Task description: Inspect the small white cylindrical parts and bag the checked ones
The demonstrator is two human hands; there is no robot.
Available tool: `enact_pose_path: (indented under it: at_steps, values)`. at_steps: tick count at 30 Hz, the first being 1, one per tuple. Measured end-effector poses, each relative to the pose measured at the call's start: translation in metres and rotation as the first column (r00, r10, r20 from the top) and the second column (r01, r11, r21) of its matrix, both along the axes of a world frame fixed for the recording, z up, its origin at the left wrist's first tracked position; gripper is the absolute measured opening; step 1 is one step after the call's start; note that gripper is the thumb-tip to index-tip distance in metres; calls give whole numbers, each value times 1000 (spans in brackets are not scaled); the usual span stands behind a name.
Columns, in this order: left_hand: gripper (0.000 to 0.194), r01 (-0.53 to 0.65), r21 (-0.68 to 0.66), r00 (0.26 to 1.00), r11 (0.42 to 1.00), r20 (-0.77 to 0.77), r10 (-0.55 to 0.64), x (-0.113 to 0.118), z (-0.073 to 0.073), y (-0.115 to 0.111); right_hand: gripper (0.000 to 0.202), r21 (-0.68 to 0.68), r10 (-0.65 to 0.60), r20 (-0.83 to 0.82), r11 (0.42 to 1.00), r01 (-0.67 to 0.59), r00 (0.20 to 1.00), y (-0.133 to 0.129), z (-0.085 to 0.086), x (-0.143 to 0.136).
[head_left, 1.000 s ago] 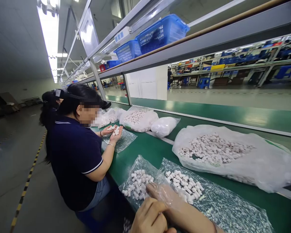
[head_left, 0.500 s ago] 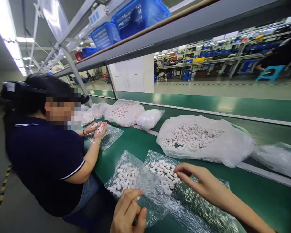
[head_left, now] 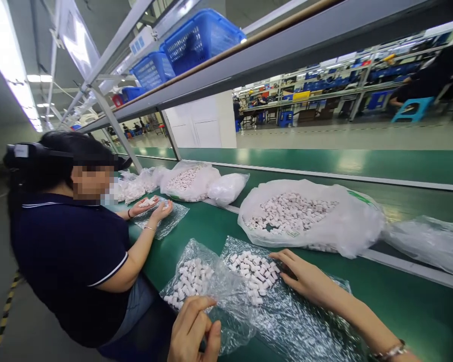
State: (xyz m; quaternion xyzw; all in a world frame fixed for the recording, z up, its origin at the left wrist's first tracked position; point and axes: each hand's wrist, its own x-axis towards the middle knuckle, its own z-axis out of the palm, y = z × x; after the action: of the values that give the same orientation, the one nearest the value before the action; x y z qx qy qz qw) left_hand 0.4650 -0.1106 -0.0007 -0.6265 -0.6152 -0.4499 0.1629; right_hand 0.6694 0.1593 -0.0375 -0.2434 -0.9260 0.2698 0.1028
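My left hand (head_left: 194, 329) is at the bottom centre, fingers bent and thumb apart from the forefinger. Its fingertips are beside a clear plastic bag (head_left: 234, 306) that contains a heap of small white pieces (head_left: 194, 278). I cannot tell whether they touch the film. My right hand (head_left: 296, 274) reaches in from the right, fingers loosely spread at the edge of a second heap of small white pieces (head_left: 252, 271). That heap lies on a crinkled clear plastic sheet or bag (head_left: 305, 327). No piece shows in the right fingers, though their undersides are hidden.
A large whitish bag (head_left: 355, 221) of similar pieces lies behind my right hand. Clear plastic (head_left: 430, 241) lies right of it. On the left, a co-worker (head_left: 71, 261) holds white pieces in both palms. Blue baskets (head_left: 204, 42) stand on the shelf above the green table (head_left: 175, 226).
My right hand has shifted slightly, its fingers now lower against the heap's right edge. The co-worker's hands have moved a little apart. The view has shifted slightly.
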Motion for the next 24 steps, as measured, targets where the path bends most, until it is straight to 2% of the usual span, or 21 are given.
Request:
enact_pose_path:
  at_steps: [6, 15, 19, 24]
  values:
    - [22, -57, 30, 998, 998, -1, 57, 0, -2, 6, 46, 16, 25, 85, 1000, -27, 996, 10, -11, -3]
    - [21, -35, 93, 999, 995, -33, 39, -2, -7, 12, 49, -4, 17, 92, 1000, -17, 996, 18, -23, -2]
    - [21, -40, 92, 998, 995, -49, 45, -3, -6, 13, 48, -3, 19, 102, 1000, -19, 995, 19, -23, -3]
    - [20, 9, 74, 997, 997, -74, -3, -4, -5, 12, 45, 17, 27, 78, 999, -28, 997, 19, -23, -3]
